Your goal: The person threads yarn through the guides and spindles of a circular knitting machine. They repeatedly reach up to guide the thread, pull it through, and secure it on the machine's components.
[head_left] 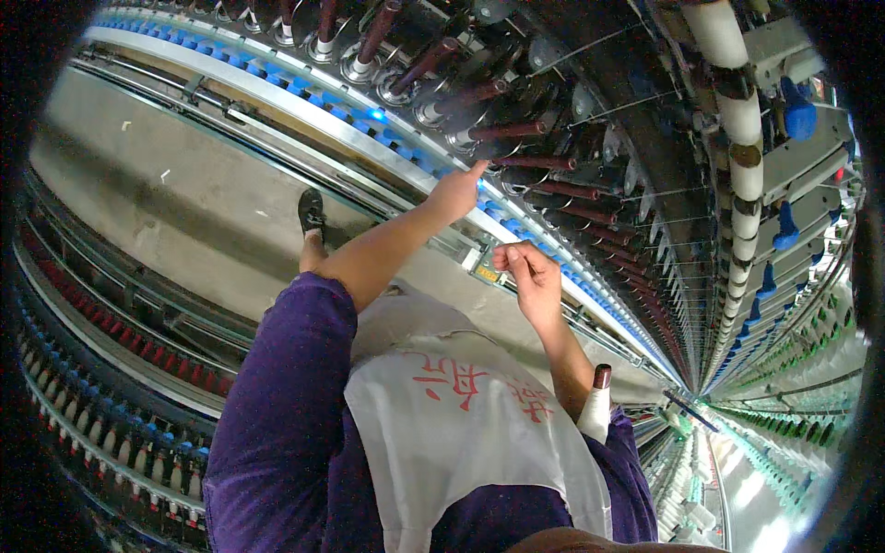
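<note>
My left hand [455, 194] reaches up to the spindle row, its fingertip at the base of a dark red tube [535, 162]. One finger points out while the others look curled in; what they hold, if anything, is hidden. Lower and to the right, my right hand [535, 281] is closed, thumb bent over curled fingers beside the blue-and-white rail. Any thread between its fingertips is too fine to make out. Against my right forearm stands a white yarn bobbin [598, 405] with a brown tip.
More dark red tubes [376, 35] line the machine above a rail with blue parts [323, 100]. White yarn rolls [737, 115] and blue knobs [798, 109] run along the right. Another bobbin-filled machine [120, 433] stands at lower left, across the grey floor [184, 166].
</note>
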The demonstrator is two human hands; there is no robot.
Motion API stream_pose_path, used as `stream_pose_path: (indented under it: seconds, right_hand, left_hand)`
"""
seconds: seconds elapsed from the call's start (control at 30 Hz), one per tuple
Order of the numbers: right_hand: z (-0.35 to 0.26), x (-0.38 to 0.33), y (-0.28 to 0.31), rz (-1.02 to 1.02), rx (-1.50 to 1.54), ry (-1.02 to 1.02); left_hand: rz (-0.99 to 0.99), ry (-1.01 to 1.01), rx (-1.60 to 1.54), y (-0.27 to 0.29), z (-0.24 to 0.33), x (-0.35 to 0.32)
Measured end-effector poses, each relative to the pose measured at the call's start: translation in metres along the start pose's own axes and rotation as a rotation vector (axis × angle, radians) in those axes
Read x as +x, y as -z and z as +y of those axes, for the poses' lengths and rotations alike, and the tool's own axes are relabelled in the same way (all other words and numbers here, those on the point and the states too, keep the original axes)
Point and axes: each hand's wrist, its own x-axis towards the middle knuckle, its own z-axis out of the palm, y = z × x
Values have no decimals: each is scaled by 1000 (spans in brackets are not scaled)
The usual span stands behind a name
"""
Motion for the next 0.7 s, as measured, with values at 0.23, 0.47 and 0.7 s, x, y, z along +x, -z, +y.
stream_pose_path:
  seconds: [0.23,0.47,0.7]
  right_hand:
    - [-4,7,-9,-6,-32,17]
    - [2,9,-10,31,-65,22]
    - [19,-1,3,99,40,-185]
  left_hand:
    - [7,-16,20,8,7,-3]
    - [12,-22,27,4,4,-2]
    - [52,-79,-13,6,6,-3]
